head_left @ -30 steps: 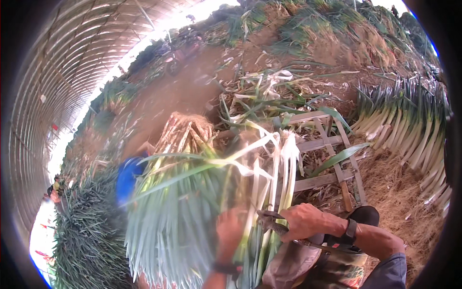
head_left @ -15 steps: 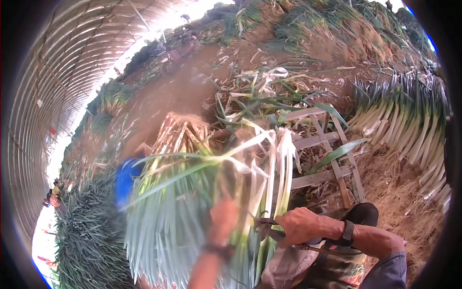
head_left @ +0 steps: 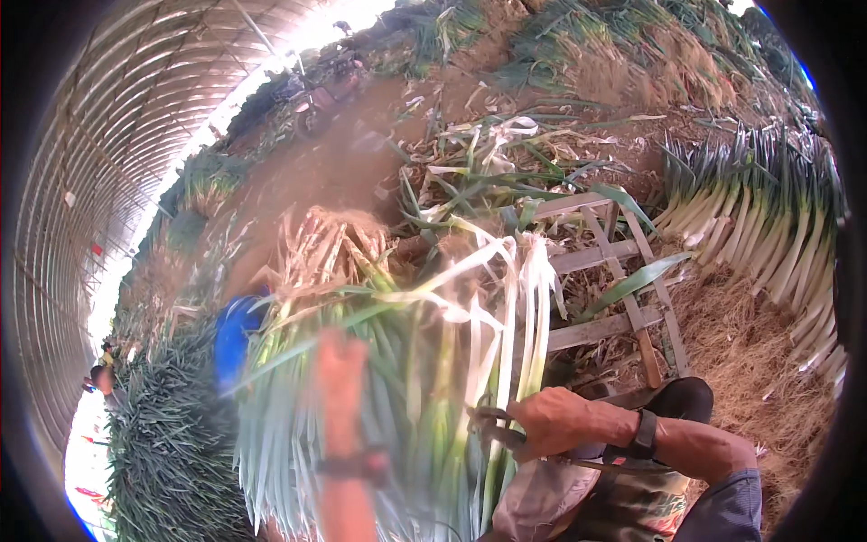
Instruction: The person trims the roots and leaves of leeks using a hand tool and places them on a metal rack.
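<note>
My left hand point(head_left: 340, 359) is smeared by motion over a thick bundle of green onions point(head_left: 298, 434), whose rooty ends point away from me. Its fingers cannot be made out. My right hand point(head_left: 551, 421) is closed around a dark two-pronged tool point(head_left: 495, 425), with what looks like a thin hose running below the wrist. Just beyond the tool, several pale-stalked onions point(head_left: 539, 316) with loose, peeling skins lie beside the bundle. The tool's tips are close to their stalks; whether they touch, I cannot tell.
A wooden slatted frame point(head_left: 591, 262) stands right of the onions. Cleaned white stalks point(head_left: 750, 217) are lined up at far right, above a heap of roots point(head_left: 731, 334). Something blue point(head_left: 237, 339) sits left of the bundle, near a dark green leaf pile point(head_left: 172, 443). Peelings point(head_left: 488, 172) litter the ground ahead.
My left hand has swept left and away from me, from beside the pale stalks to over the bundle. The right hand with its tool has barely moved.
</note>
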Available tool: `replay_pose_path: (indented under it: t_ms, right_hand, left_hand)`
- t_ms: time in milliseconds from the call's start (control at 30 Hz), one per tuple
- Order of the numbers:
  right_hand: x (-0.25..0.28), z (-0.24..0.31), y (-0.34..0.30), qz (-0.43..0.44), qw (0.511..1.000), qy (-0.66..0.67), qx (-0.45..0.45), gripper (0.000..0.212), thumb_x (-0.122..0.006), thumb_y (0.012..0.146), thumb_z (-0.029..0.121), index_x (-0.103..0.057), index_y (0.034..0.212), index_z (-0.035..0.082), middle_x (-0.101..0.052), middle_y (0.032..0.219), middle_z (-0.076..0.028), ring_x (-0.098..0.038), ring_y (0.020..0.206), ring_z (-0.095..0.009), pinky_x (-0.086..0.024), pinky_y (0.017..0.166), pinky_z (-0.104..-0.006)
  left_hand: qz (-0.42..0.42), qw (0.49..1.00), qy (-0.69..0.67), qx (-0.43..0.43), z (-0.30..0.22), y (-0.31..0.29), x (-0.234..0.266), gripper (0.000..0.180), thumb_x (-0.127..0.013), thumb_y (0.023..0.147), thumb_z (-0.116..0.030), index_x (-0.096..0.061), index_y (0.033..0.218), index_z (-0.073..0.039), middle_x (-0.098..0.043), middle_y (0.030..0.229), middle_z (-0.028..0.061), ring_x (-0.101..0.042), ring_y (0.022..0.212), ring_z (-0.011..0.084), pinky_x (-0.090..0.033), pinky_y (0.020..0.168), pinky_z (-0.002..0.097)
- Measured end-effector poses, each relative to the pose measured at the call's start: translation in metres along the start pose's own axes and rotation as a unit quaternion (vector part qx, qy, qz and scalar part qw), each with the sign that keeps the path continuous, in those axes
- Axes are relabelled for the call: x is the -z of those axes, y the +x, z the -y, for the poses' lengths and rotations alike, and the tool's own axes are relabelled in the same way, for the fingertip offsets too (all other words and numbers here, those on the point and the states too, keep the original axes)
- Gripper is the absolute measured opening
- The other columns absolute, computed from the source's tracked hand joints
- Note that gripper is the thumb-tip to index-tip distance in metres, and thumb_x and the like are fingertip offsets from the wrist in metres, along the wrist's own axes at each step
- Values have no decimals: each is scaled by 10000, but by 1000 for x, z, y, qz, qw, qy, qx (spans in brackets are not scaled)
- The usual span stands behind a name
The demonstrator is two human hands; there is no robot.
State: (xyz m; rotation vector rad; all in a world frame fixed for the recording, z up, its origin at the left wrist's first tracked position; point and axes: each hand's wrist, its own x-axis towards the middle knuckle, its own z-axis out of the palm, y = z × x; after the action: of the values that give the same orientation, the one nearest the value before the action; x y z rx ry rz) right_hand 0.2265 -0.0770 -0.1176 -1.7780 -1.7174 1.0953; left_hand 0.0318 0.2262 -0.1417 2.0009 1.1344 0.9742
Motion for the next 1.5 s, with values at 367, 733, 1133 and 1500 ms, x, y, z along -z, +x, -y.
replay_pose_path:
  t_ms: [367,733,1133,1500]
  right_hand:
    - [-1,-13,19,-77,992,-71,-68,556,-719,694,422,-618,999,-32,-682,832,-235,-676,800,-417,-538,723,-483]
    - [6,-10,10,-9,996,-39,-75,558,-721,691,428,-621,1002,-23,-678,810,-236,-671,794,-424,-535,734,-480]
    - [6,-29,53,-100,989,-59,-88,558,-700,670,393,-636,1001,-52,-664,741,-237,-673,739,-426,-543,682,-497]
    - [15,-35,78,-138,977,-68,-146,596,-702,664,385,-624,1075,-40,-667,774,-253,-671,739,-427,-546,712,-490]
  left_hand:
    - [265,900,345,-27,51,-111,-88,332,-664,815,-266,-557,1013,-21,-648,1011,230,-640,943,417,-513,817,490]
    - [312,902,292,-56,19,-149,-60,261,-649,811,-209,-627,1029,-67,-653,949,181,-653,905,377,-518,792,501]
    - [213,912,331,-113,53,-188,-73,404,-700,821,-355,-609,1123,-101,-640,1091,139,-656,975,345,-532,846,456]
    - [172,959,226,-20,32,-190,-88,511,-741,822,-397,-543,1181,-91,-604,1116,133,-631,991,353,-533,766,482]
